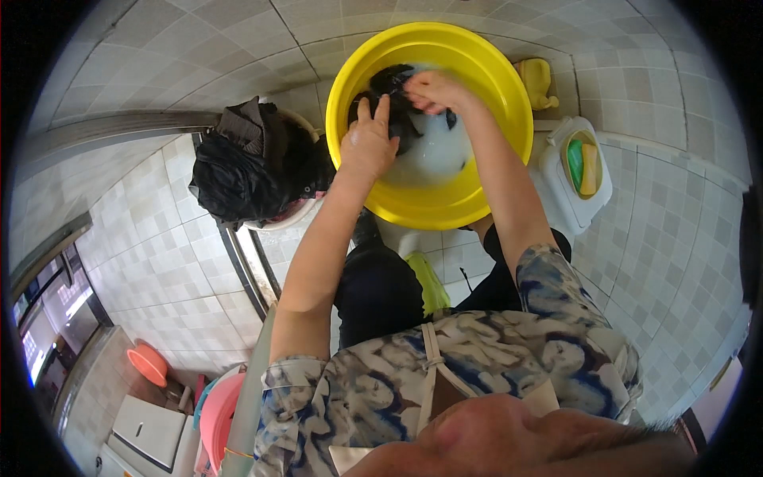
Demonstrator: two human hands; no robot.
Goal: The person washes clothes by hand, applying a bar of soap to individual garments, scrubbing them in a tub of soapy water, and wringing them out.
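A large yellow basin (509,151) holds cloudy whitish water (429,155) and a wet black garment (392,78), partly under the surface. My left hand (369,145) is over the basin's left side, its fingers spread against the dark cloth. At the far side my right hand (439,91) has its fingers curled round a bunched part of the same cloth. Some of the garment lies hidden beneath my hands and the water.
Left of the basin, a pile of dark clothes (246,171) overflows a pale bucket (290,219). A yellow bottle (537,83) stands at the right by the tiled wall. Near it, a white stool-like stand (574,208) carries a green and yellow item (582,167).
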